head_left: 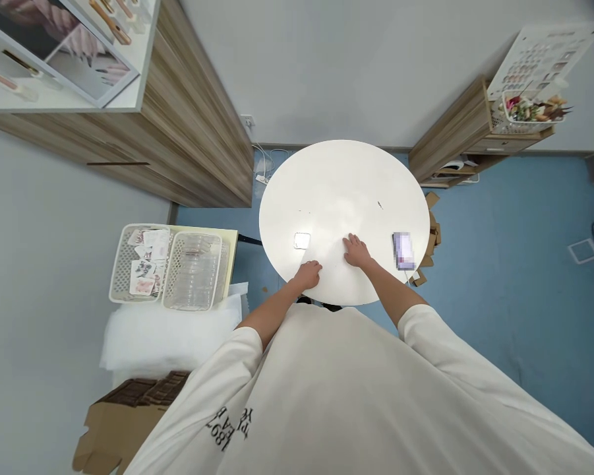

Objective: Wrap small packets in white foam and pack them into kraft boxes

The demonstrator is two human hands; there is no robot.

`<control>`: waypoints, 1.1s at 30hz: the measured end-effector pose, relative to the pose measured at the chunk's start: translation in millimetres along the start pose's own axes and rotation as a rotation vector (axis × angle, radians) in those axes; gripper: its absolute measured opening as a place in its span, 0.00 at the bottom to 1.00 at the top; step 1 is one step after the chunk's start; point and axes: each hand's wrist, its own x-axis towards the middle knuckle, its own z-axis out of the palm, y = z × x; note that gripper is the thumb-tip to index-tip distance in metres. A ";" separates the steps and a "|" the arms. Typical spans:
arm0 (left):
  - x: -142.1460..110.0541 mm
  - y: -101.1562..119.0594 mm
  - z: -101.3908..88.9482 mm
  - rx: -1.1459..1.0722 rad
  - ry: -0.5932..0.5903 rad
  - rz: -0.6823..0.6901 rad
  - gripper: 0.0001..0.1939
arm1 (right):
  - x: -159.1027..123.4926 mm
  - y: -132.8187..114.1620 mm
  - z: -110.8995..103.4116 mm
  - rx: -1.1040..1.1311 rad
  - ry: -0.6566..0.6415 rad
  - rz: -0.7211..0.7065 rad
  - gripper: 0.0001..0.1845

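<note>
Both hands rest on a round white table (341, 178). My left hand (308, 276) lies near the table's front edge, fingers stretched to the right and holding nothing. Just beyond it is a small whitish rectangular object (302, 241) with a darker rim; its kind cannot be made out. My right hand (356, 251) lies flat near the middle, fingers spread and pointing away to the left, with nothing in it. To the right of that hand lies a phone-like purple rectangle (403, 251), blurred out, with a cable at its lower end. A thin dark mark (380, 205) shows farther back on the tabletop.
At left, two white baskets (165, 264) hold cards and clear plastic pieces on a yellowish stand. Below them are white wrapping (153, 336) and cardboard (113, 429). Wooden cabinets (202, 119) flank the table at the back. Flattened cardboard (431, 231) lies on the floor at right.
</note>
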 end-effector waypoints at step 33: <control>41.1 -55.8 -68.6 0.251 0.256 -0.085 0.32 | -73.4 -25.0 46.4 0.110 0.056 -0.071 0.26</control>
